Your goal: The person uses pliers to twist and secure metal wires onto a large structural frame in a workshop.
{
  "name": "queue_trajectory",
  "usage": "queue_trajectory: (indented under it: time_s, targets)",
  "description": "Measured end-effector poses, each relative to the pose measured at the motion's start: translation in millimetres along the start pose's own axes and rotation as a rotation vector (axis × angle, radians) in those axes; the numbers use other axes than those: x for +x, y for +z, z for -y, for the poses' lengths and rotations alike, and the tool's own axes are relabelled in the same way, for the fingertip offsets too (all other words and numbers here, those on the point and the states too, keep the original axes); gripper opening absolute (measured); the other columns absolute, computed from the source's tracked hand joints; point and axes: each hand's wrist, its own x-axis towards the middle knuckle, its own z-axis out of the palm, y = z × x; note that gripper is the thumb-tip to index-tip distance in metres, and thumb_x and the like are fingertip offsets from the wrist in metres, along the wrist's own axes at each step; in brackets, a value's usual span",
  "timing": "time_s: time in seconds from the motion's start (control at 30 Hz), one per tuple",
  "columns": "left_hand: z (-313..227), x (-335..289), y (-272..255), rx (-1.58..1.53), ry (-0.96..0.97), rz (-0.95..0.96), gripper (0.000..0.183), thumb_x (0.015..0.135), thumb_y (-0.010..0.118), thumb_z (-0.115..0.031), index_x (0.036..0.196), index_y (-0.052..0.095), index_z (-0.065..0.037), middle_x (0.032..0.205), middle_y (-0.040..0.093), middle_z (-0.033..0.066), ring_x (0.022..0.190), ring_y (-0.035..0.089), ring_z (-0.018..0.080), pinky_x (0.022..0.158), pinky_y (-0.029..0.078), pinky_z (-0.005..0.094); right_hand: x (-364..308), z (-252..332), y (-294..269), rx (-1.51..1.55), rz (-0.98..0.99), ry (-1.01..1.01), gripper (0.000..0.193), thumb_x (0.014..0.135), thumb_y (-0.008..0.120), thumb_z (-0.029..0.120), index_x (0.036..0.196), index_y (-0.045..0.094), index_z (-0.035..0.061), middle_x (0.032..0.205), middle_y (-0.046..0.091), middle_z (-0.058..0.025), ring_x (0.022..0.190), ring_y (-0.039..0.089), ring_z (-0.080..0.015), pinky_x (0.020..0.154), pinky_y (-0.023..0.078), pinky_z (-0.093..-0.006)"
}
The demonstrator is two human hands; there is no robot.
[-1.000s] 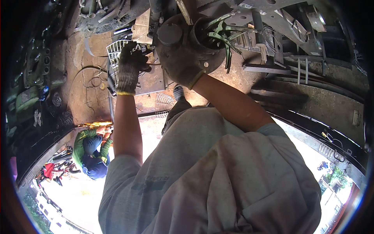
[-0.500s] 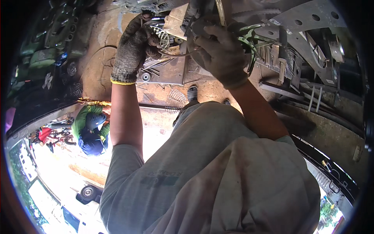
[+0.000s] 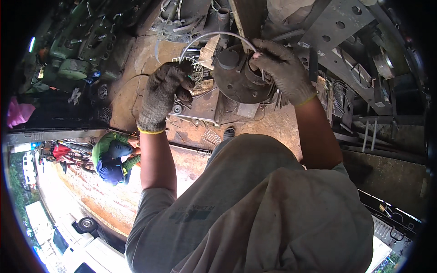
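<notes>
Between my gloved hands a thin metal rod (image 3: pixel 219 33) bends in an arch that bows away from me. My left hand (image 3: pixel 165 93) is closed on its left end. My right hand (image 3: pixel 286 70) pinches its other end beside a bare fingertip that pokes out of the grey glove. Under and beside the right hand is a round dark metal plate (image 3: pixel 223 81) with short cylinders standing on it. A wire grille basket (image 3: pixel 196 72) lies just beyond my left hand.
A workbench (image 3: pixel 200 108) carries loose rods and a small metal ring (image 3: pixel 177 109). Perforated steel beams (image 3: pixel 348 18) stand at the far right. A wire grate (image 3: pixel 209 140) lies on the floor. A co-worker in green (image 3: pixel 111 157) crouches at the left.
The rod now shows as a raised arch between my hands. Green-handled pliers by my right hand are no longer visible. Sparks near the co-worker have gone. The whole view has shifted downward.
</notes>
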Motion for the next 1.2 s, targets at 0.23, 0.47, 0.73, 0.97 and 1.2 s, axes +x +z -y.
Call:
queue_trajectory:
  time_s: [0.23, 0.47, 0.73, 0.97, 1.2]
  targets:
    - [-14.3, -19.4, 45.2, -0.002, -0.034, -0.053, 0.037, 0.098, 0.058, -0.025, 0.12, 0.06, 0.006, 0.087, 0.069, 0.0106, 0.06, 0.064, 0.0163, 0.056, 0.051, 0.0259, -1.4, -0.2, -39.5, 0.498, 0.125, 0.18, 0.048, 0.103, 0.049, 0.036, 0.129, 0.059, -0.0032, 0.096, 0.071, -0.0105, 0.078, 0.067, -0.0117, 0.068, 0.053, -0.021]
    - [-12.8, -23.3, 51.2, -0.137, -0.024, 0.023, 0.038, 0.098, 0.057, -0.023, 0.124, 0.058, 0.005, 0.095, 0.07, 0.0135, 0.064, 0.067, 0.019, 0.058, 0.053, 0.0267, -0.7, -1.9, -48.5, 0.574, 0.162, 0.174, 0.058, 0.104, 0.04, 0.046, 0.13, 0.058, -0.0024, 0.097, 0.07, -0.0125, 0.074, 0.065, -0.0116, 0.065, 0.052, -0.0219]
    - [0.9, -8.1, 38.3, -0.277, -0.006, 0.17, 0.061, 0.096, 0.057, -0.043, 0.132, 0.05, 0.006, 0.108, 0.067, 0.0189, 0.077, 0.07, 0.0247, 0.064, 0.058, 0.0331, -0.5, -12.7, -65.8, 0.577, 0.254, 0.126, 0.042, 0.087, 0.057, 0.004, 0.128, 0.06, -0.0041, 0.104, 0.071, -0.0126, 0.089, 0.068, -0.0126, 0.078, 0.052, -0.0205]
    - [6.2, 4.3, 34.7, -0.397, -0.061, 0.218, 0.07, 0.093, 0.057, -0.049, 0.134, 0.048, 0.007, 0.109, 0.067, 0.019, 0.075, 0.07, 0.0277, 0.065, 0.058, 0.0365, 2.0, -25.7, -72.3, 0.558, 0.234, 0.148, 0.04, 0.09, 0.056, 0.007, 0.128, 0.061, -0.0012, 0.102, 0.072, -0.0104, 0.074, 0.062, -0.0089, 0.066, 0.049, -0.0203]
    - [12.0, 5.1, 32.6, -0.281, -0.105, 0.123, 0.038, 0.092, 0.061, -0.01, 0.127, 0.057, 0.005, 0.106, 0.069, 0.016, 0.075, 0.069, 0.0203, 0.061, 0.057, 0.0295, 0.2, -22.2, -55.9, 0.565, 0.108, 0.206, 0.042, 0.103, 0.047, 0.03, 0.125, 0.062, -0.0021, 0.098, 0.072, -0.012, 0.078, 0.065, -0.0134, 0.064, 0.051, -0.0236]
